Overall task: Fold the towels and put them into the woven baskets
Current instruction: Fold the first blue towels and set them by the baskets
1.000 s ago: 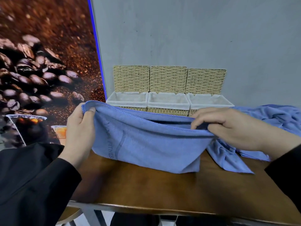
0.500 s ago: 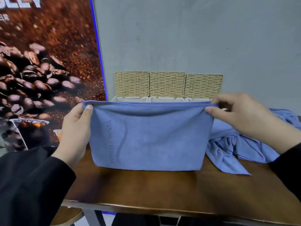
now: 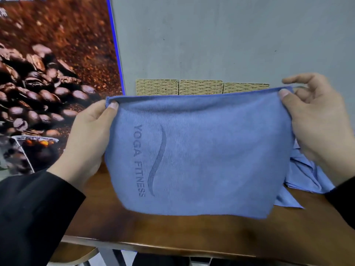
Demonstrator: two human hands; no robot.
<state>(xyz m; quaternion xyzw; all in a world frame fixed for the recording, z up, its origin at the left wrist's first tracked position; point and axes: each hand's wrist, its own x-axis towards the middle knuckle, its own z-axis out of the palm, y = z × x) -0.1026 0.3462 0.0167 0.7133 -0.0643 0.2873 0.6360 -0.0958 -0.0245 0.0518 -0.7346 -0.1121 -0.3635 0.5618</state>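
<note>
Pinching the top corners: left hand (image 3: 90, 139) at centre left and right hand (image 3: 315, 127) at centre right, thumbs in front, hold a blue towel (image 3: 201, 156) marked "YOGA FITNESS" stretched and hanging mid-frame above a wooden table (image 3: 192, 231). Behind its upper edge, three woven baskets (image 3: 200, 87) in a row against a grey wall (image 3: 211, 35). More blue towels (image 3: 305, 177) crumpled at lower right; coffee-bean poster (image 3: 48, 73) at left.

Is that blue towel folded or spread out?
Held up, apparently folded: the towel hangs from the left hand and right hand, layers at its top edge.
</note>
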